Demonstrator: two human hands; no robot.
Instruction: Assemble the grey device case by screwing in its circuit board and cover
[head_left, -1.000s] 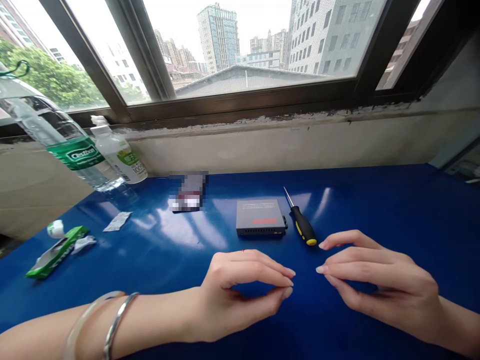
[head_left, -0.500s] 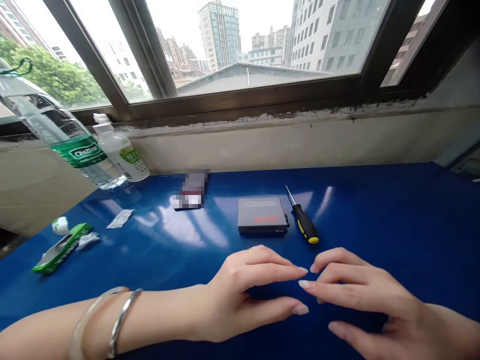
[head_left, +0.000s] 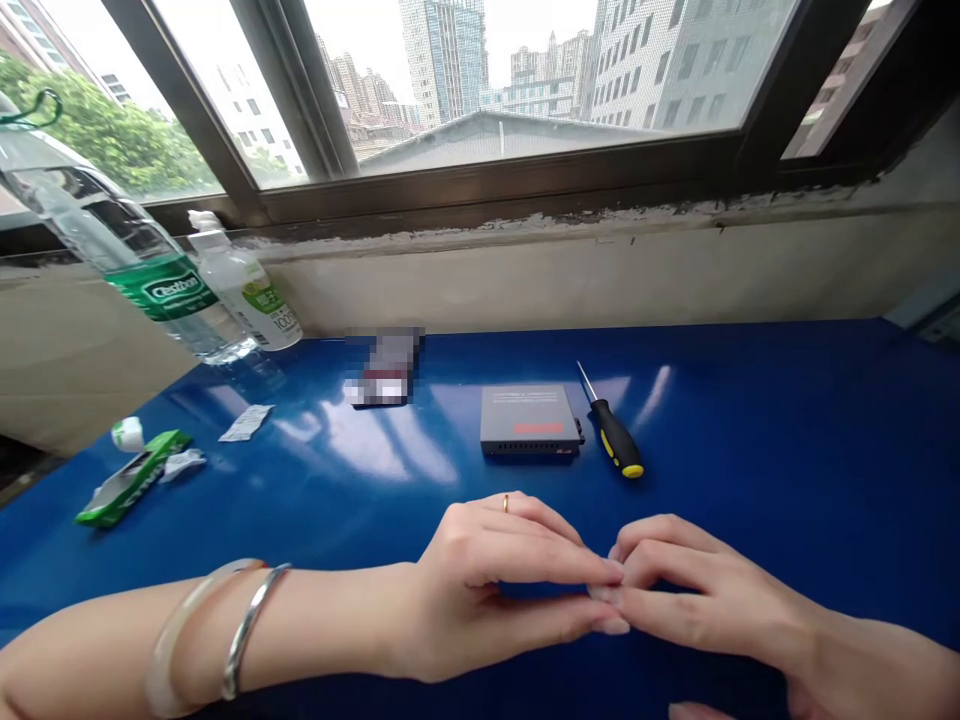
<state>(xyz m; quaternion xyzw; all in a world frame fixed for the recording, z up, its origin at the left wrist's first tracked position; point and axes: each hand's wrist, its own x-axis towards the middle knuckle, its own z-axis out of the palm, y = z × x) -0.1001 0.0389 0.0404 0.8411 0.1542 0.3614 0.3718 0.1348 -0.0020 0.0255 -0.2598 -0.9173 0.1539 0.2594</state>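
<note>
Left hand [head_left: 495, 580] and right hand [head_left: 701, 590] empty, touching tip to tip
Both loosely open, near a grey media converter [head_left: 529, 420] and screwdriver [head_left: 615, 438] on a blue tabletop [head_left: 757, 420].

On the tabletop [head_left: 750, 400], the media converter [head_left: 531, 422] is the reference point. The screwdriver [head_left: 613, 438] lies just beside it at 3 o'clock, the plastic bottle [head_left: 251, 300] stands at 10 o'clock, and the gum packet [head_left: 131, 480] lies at 9 o'clock.
</note>
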